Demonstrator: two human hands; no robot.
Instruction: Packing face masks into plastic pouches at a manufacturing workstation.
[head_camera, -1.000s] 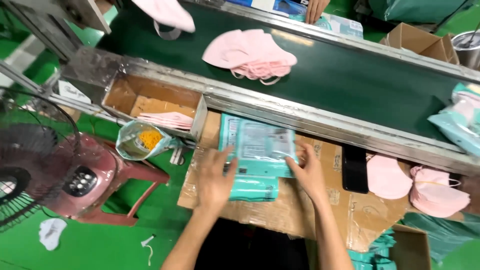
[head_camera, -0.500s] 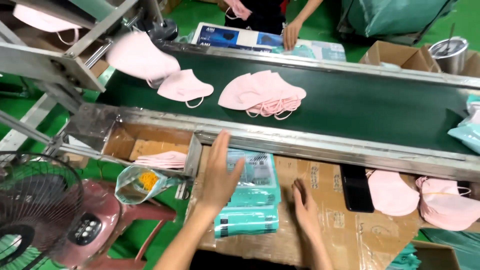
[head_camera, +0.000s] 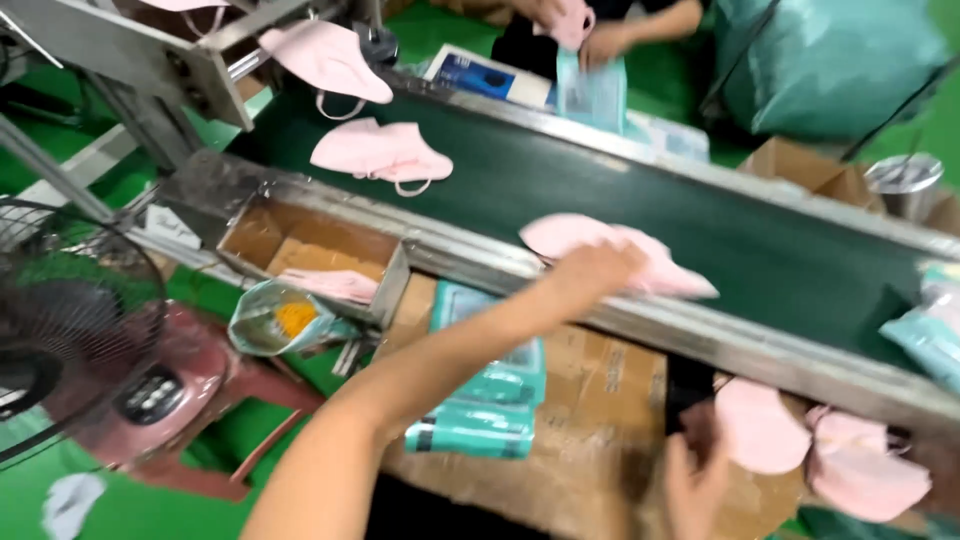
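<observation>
My left hand (head_camera: 590, 278) reaches over the metal rail onto the dark green conveyor belt (head_camera: 800, 250). Its fingers curl over a small pile of pink face masks (head_camera: 675, 272) at the belt's near edge. My right hand (head_camera: 692, 478) hovers low over the cardboard sheet (head_camera: 590, 400), fingers apart and holding nothing, just left of a loose pink mask (head_camera: 762, 425). A stack of teal packets (head_camera: 488, 395) lies on the cardboard under my left forearm. Motion blur softens both hands.
More pink masks (head_camera: 382, 152) ride the belt at left, below a machine chute (head_camera: 325, 55). A cardboard box (head_camera: 300, 240), a plastic bag (head_camera: 285, 320), a fan (head_camera: 60, 330) and a pink stool (head_camera: 190, 390) stand at left. Another person's hands (head_camera: 590, 35) work across the belt.
My left hand has left the teal packets and gone up onto the pink masks on the belt. My right hand has dropped back to the right. The masks have travelled right along the belt.
</observation>
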